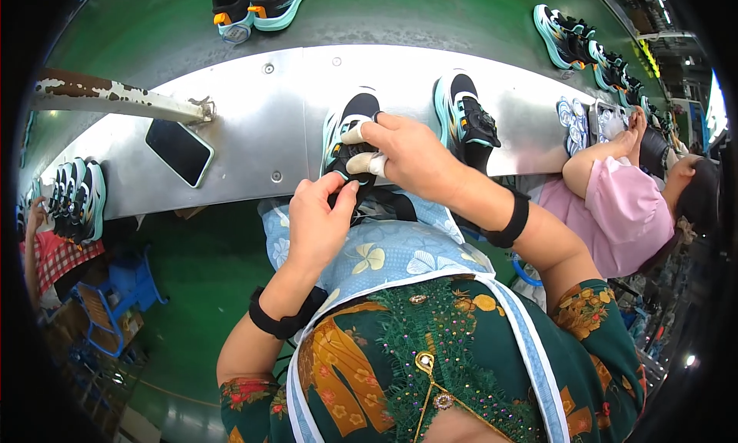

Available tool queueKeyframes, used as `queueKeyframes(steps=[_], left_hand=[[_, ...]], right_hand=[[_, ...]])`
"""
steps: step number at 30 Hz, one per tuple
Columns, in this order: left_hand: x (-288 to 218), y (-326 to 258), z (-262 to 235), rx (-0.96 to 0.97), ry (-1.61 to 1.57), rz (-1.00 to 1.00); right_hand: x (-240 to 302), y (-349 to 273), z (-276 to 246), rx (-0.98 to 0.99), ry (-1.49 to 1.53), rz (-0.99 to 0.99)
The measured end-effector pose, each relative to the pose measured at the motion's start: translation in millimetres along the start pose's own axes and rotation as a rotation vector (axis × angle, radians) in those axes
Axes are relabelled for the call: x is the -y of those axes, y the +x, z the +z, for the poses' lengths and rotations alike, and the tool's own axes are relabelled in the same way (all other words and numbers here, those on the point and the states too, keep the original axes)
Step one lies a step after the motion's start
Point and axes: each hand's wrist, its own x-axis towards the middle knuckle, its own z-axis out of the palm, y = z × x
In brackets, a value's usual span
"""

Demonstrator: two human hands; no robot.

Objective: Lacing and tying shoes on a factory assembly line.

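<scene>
On my head feed, the black shoe lies on the metal bench, toe toward the far edge, heel at the near edge, so its long axis runs roughly across the bench. Key relation: the heel end is nearest my left hand, which sits on the near side, thumb and index fingertips almost meeting at the collar (I cannot tell whether they pinch anything). My right hand reaches over from the right, its two covered digits closed on the upper, about mid-length. Left forearm rises toward the near edge; right forearm slants in from the lower right. A second shoe stands apart to the right, a phone to the left
</scene>
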Motion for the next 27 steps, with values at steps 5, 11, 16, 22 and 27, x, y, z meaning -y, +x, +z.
queueKeyframes(steps=[5, 11, 16, 22, 27], left_hand=[[3.5, 5.0, -2.0, 0.177, -0.294, -0.174], [9.5, 9.4, 8.6, 0.125, -0.384, -0.238], [7.7, 11.9, 4.1, 0.145, -0.268, -0.152], [6.0, 5.8, 4.8, 0.087, -0.223, -0.117], [2.8, 8.4, 5.5, 0.104, -0.086, -0.050]], right_hand=[[-0.2, 16.1, -36.3, 0.201, 0.331, 0.179], [-13.4, 18.5, -22.3, 0.295, 0.413, 0.067], [-17.5, 21.8, -27.0, 0.348, 0.596, 0.162], [-10.3, 6.5, -32.3, 0.265, 0.160, 0.019], [-1.8, 12.9, -31.9, 0.329, -0.130, 0.006]])
